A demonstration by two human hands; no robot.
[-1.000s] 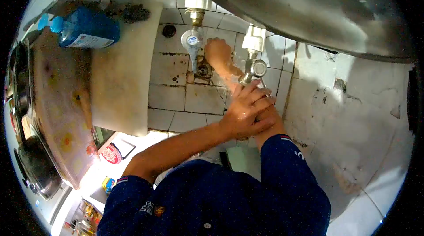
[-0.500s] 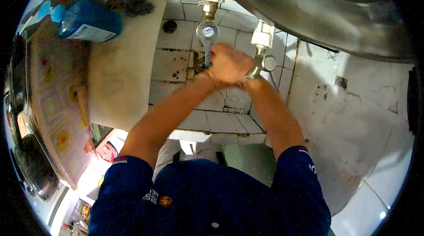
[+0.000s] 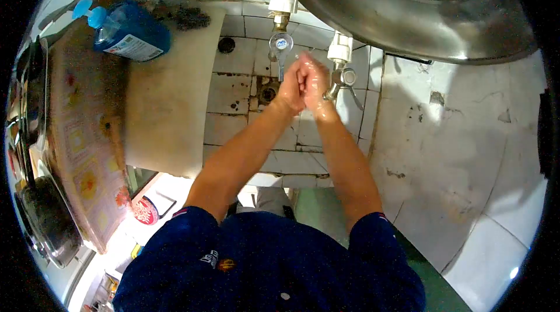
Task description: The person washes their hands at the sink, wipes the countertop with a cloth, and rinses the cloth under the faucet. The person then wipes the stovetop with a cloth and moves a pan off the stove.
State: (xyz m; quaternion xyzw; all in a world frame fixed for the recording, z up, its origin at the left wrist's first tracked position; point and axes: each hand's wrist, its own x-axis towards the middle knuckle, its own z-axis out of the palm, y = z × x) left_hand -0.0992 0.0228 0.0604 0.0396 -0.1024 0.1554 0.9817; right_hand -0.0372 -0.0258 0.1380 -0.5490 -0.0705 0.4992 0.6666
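Tap [image 3: 337, 80] sits abt 3 o'clock of the hands over the tiled sink [image 3: 226, 129], long axis roughly 12-to-6. R hand [image 3: 317, 80] is nearer, wet, pressed tog w/ L hand [image 3: 290, 89]; can't tell if anything's btwn. Blue bottle [image 3: 143, 33] well off @ 10.

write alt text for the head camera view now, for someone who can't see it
A person's wet left hand and right hand meet between two taps over a grimy white-tiled basin. A pale board and blue bottle are at picture left; a large round metal vessel fills the upper right.
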